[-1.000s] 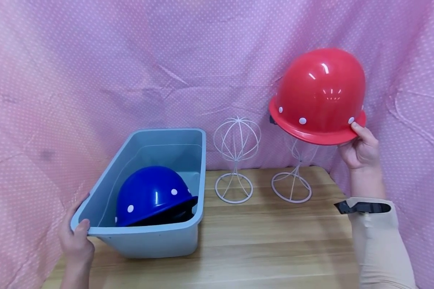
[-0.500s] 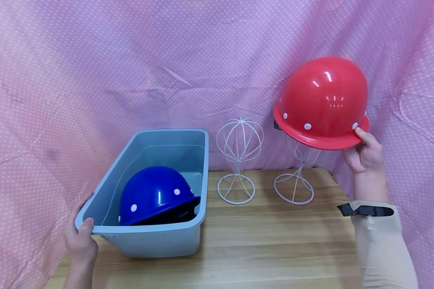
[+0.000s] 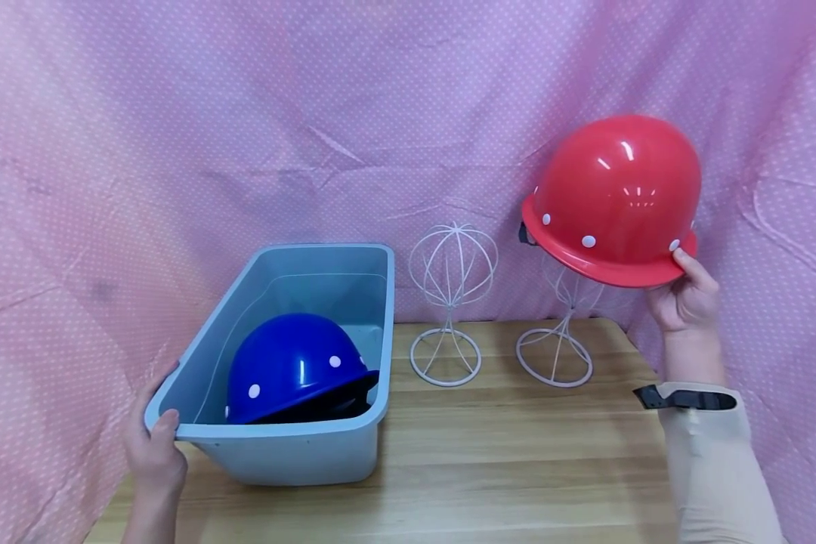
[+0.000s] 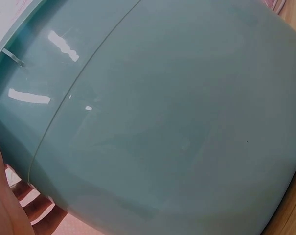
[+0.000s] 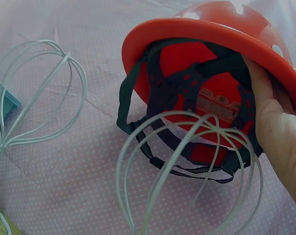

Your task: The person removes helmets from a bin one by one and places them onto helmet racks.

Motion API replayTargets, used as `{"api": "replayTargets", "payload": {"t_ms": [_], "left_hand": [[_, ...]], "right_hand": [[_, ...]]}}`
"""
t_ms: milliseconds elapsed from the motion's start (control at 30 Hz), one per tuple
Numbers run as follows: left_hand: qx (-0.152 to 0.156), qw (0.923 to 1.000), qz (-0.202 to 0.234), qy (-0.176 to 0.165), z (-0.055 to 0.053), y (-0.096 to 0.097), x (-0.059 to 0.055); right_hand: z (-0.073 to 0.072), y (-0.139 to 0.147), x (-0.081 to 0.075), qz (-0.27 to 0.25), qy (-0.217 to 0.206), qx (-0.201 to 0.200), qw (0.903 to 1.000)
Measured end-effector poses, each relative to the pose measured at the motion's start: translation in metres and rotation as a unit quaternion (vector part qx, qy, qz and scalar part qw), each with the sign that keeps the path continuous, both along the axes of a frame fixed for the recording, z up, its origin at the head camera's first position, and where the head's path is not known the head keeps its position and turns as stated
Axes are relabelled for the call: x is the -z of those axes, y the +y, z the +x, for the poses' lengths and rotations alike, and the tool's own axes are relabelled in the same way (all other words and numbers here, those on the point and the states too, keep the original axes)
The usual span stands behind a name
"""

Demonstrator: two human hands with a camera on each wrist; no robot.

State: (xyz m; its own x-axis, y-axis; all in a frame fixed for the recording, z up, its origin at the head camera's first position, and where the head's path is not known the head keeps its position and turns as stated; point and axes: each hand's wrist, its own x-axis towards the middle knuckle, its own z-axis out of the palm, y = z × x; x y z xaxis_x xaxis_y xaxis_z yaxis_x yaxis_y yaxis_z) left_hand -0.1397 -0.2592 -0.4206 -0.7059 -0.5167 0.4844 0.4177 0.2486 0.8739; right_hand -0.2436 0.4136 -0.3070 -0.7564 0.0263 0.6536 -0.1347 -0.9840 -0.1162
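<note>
My right hand (image 3: 687,298) grips the brim of a red hard hat (image 3: 622,200), thumb on the outside and fingers inside. The hat is tilted above and in front of the right white wire stand (image 3: 554,355), hiding much of its round top. In the right wrist view the dark straps (image 5: 172,166) dangle under the hat, close to the stand's wire dome (image 5: 187,147). With my left hand (image 3: 155,457) I hold the near left corner of a blue-grey plastic bin (image 3: 279,432). A blue hard hat (image 3: 292,366) lies tilted inside the bin.
A second white wire stand (image 3: 449,302) is between the bin and the right stand. All of them are on a wooden table (image 3: 517,468). A pink dotted curtain (image 3: 381,113) hangs behind and along both sides.
The red hard hat has come down a little and slightly right in the head view, still in my right hand. My left hand keeps its hold on the bin, and the blue hat stays put.
</note>
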Motion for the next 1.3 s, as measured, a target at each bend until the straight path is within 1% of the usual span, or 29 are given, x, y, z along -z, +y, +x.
{"api": "replayTargets", "payload": {"t_ms": [100, 233, 300, 400, 433, 533, 633, 867, 1033, 1100, 1300], "left_hand": [[0.002, 1.0000, 0.000, -0.002, -0.001, 0.000, 0.000], [0.005, 0.9999, 0.004, -0.009, 0.000, 0.000, 0.001], [0.007, 0.9999, 0.008, -0.008, 0.000, 0.000, 0.001], [0.009, 0.9999, 0.013, 0.002, -0.001, 0.000, 0.002], [0.009, 0.9999, 0.014, 0.004, -0.002, -0.001, 0.003], [0.012, 0.9997, 0.018, 0.007, -0.002, -0.001, 0.003], [0.012, 0.9998, 0.018, 0.004, -0.002, -0.001, 0.003], [0.011, 0.9999, 0.009, 0.005, -0.002, 0.000, 0.002], [0.010, 0.9999, 0.006, 0.004, -0.002, 0.000, 0.001], [0.010, 0.9999, 0.005, 0.004, -0.001, 0.000, 0.001], [0.010, 0.9999, 0.005, -0.001, -0.001, 0.000, 0.002]], "right_hand": [[-0.002, 0.003, 0.001, -0.012, 0.004, -0.008, 0.9999], [-0.005, 0.008, 0.003, -0.008, 0.009, -0.009, 0.9999], [-0.007, 0.011, 0.005, -0.004, 0.014, -0.001, 0.9999], [-0.006, 0.015, 0.008, -0.004, -0.001, -0.012, 0.9999], [-0.007, 0.015, 0.009, -0.002, -0.001, -0.010, 0.9999], [-0.006, 0.016, 0.011, 0.000, -0.011, -0.015, 0.9998], [-0.006, 0.014, 0.014, 0.005, -0.004, 0.000, 1.0000], [-0.005, 0.015, 0.023, 0.010, 0.008, 0.005, 0.9999], [-0.001, 0.019, 0.029, 0.016, -0.007, 0.004, 0.9998], [0.000, 0.020, 0.030, 0.015, -0.015, -0.002, 0.9998], [0.000, 0.022, 0.037, 0.020, -0.015, 0.000, 0.9997]]}}
